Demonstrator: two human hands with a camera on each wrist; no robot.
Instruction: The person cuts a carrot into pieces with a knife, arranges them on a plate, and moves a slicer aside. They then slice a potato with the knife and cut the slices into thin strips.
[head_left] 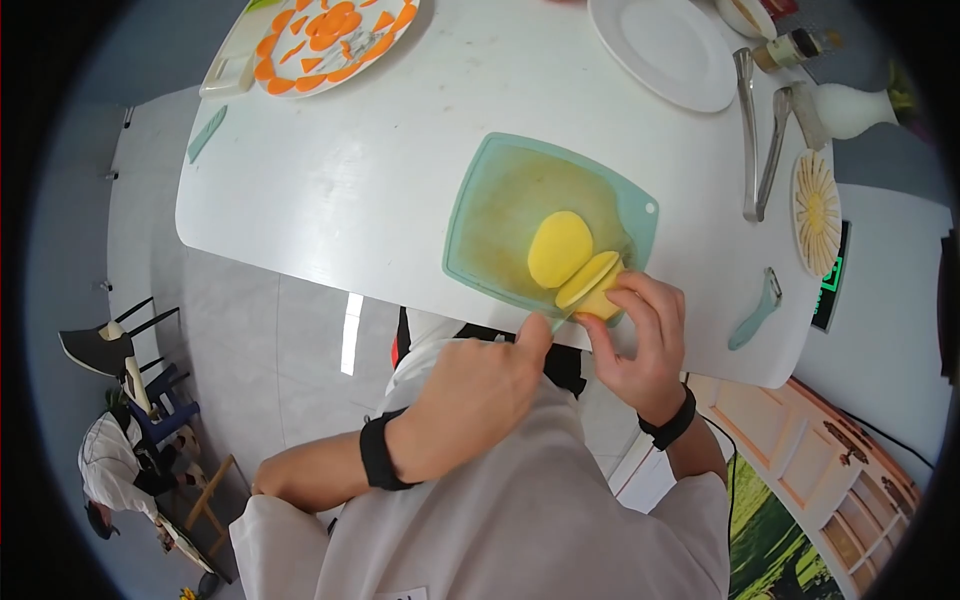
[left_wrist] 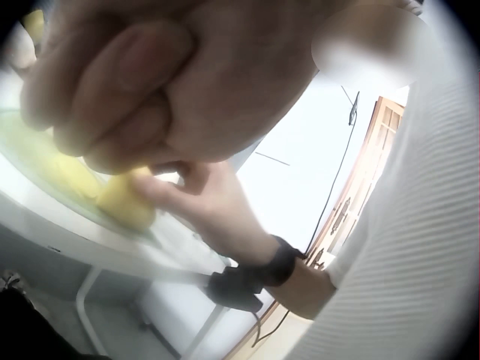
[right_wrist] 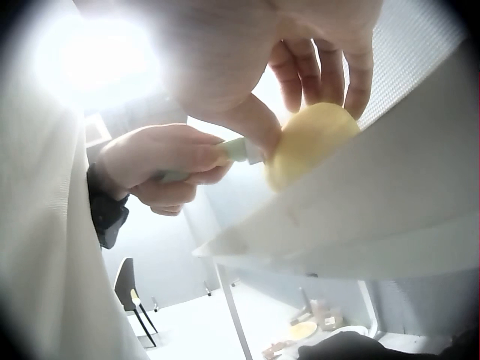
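Observation:
My left hand point(head_left: 470, 400) grips a knife point(right_wrist: 238, 149) by its pale green handle, the fingers curled round it. In the head view, the blade reaches the near side of a yellow potato point(head_left: 597, 298) at the front edge of a teal cutting board point(head_left: 480, 215). My right hand point(head_left: 645, 345) holds the potato between thumb and fingers. A cut slice point(head_left: 588, 280) leans against its left side. A larger oval slice point(head_left: 560, 250) lies flat on the board. The right wrist view shows the blade close beside the right thumb; most of the blade is hidden.
A plate of carrot slices point(head_left: 290, 70) stands at the far left, near a teal-handled tool point(head_left: 208, 134). On the right are a white plate point(head_left: 665, 50), metal tongs point(head_left: 750, 140), a peeler point(head_left: 757, 312) and a fluted dish point(head_left: 817, 212). The table's front edge runs close to my body.

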